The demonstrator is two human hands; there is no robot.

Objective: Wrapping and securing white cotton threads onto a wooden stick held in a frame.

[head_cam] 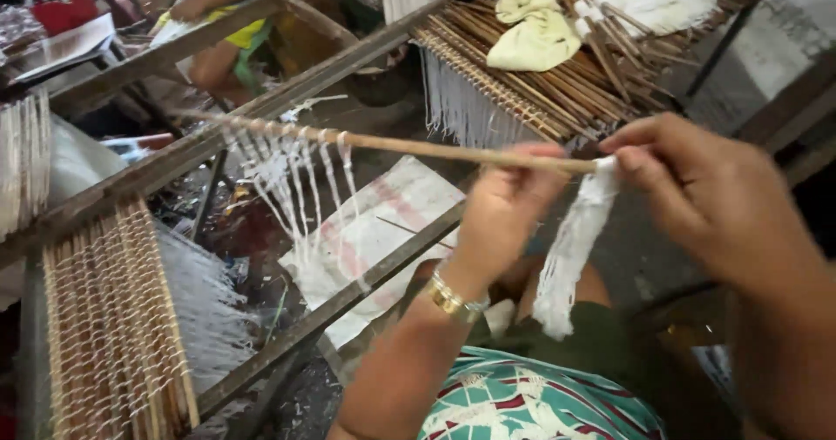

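A thin wooden stick (409, 147) is lying almost level across the middle of the view, above a slanting wooden frame rail (261, 109). White cord loops (296, 179) are hanging from its far left stretch. At its near end a thick bundle of white cord (570, 248) is hanging down over the person's lap.

The left hand (501, 209) is closing around the stick from below, fingers curled over it and thumb on top; the grip is tight, with no gap showing. A gold wristwatch (453, 301) is sitting on that wrist. The right hand (705, 192) is pinching at the stick's end, where the bundle is attached; thumb and forefinger are pressed together, though whether they are gripping the cord or the stick itself is unclear from this angle.

Beyond, a stack of sticks (540, 83) is carrying a pale yellow cloth (531, 26). At lower left a woven stick mat (109, 318) is lying flat. Another person (213, 22) is sitting at the top left.
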